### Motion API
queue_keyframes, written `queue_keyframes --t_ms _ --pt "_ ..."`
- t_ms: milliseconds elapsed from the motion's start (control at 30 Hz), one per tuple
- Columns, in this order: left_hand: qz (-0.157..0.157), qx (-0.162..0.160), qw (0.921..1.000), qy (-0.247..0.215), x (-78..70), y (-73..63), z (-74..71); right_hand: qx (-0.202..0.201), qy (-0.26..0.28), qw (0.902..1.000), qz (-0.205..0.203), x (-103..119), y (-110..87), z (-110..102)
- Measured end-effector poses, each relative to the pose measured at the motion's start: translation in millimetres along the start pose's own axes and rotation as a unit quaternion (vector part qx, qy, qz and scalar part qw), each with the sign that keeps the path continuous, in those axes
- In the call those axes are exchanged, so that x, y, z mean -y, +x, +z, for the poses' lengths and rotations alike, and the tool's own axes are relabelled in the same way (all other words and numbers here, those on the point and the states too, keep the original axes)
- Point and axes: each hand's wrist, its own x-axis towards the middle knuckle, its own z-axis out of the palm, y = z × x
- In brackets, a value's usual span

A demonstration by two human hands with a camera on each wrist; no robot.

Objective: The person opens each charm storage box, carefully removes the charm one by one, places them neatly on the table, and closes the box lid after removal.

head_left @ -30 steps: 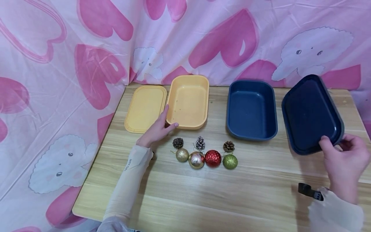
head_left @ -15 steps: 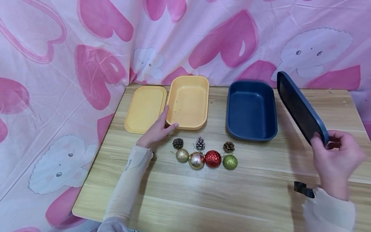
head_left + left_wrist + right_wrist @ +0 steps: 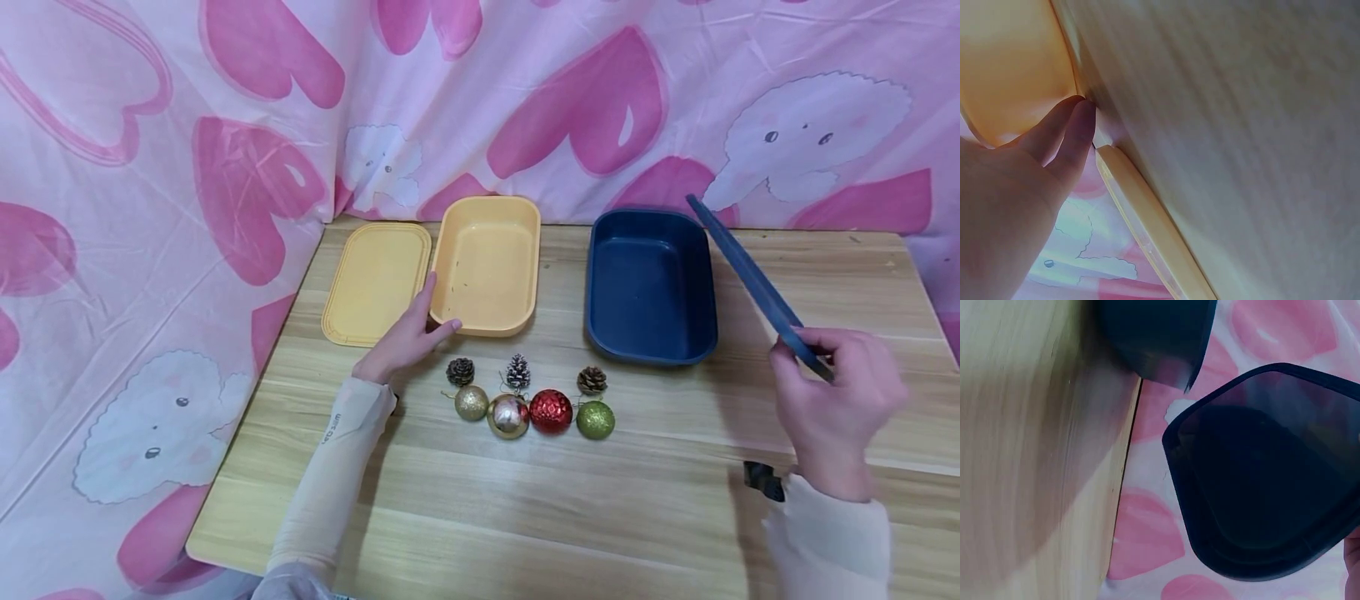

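My right hand [image 3: 843,400] pinches a dark blue lid [image 3: 753,279] at its near end, thumb on one side and fingers on the other. The lid is raised and tilted, almost edge-on in the head view; its broad face fills much of the right wrist view. To its left stands the open dark blue box [image 3: 651,283], with nothing inside. My left hand [image 3: 405,337] rests at the near left corner of a yellow box [image 3: 491,267], fingers fairly straight along its side and thumb at the near rim. Small dark specks lie in that box.
A yellow lid [image 3: 378,283] lies flat left of its box. In front of the boxes sit several pinecones [image 3: 461,372] and, nearer, a row of baubles, among them a red bauble [image 3: 551,411] and a green bauble [image 3: 596,419]. A pink curtain [image 3: 570,108] backs the wooden table [image 3: 525,517].
My right hand has moved left with the dark blue lid and turned it from face-up tilt to nearly edge-on, bringing it closer to the blue box. The left hand has stayed put.
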Motion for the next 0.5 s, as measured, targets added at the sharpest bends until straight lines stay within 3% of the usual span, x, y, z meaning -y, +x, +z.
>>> queue_keyframes --t_ms 200,500 --pt "0.001 -0.001 1.0000 0.000 -0.3 0.7 0.4 -0.004 0.016 0.9993 -0.033 10.9 -1.8 9.5" --pt "0.005 -0.002 1.0000 0.002 1.7 1.1 1.1 0.043 0.038 0.9948 -0.084 31.0 -5.0 21.8"
